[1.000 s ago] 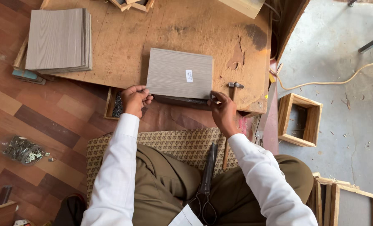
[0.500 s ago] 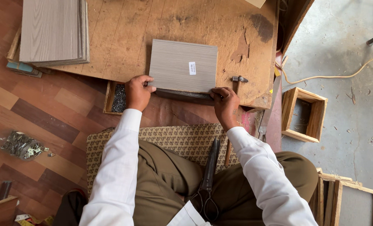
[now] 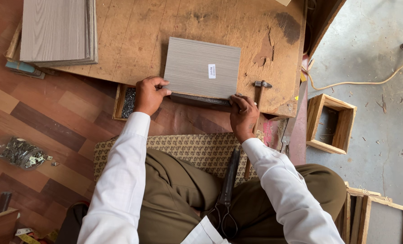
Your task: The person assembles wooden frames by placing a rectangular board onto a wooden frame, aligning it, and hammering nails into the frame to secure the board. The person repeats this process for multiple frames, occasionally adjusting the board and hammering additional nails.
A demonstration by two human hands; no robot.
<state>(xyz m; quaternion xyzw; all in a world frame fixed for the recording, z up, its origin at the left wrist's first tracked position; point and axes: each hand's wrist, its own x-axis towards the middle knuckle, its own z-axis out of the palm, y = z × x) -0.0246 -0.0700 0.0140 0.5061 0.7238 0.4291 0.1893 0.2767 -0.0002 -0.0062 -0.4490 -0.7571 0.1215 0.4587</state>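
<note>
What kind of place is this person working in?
Probably a small woodworking or framing workshop: a worn plywood work board on the floor, a hammer, a tray of nails, and open wooden frames.

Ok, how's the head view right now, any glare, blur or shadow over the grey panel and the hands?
Head view: sharp, with even daylight and no glare. The grey panel shows its grain clearly, and both the left hand and right hand are crisp. The only shadow is a soft one under the panel's near edge. The concrete floor at right is brighter, not blown out.
</note>
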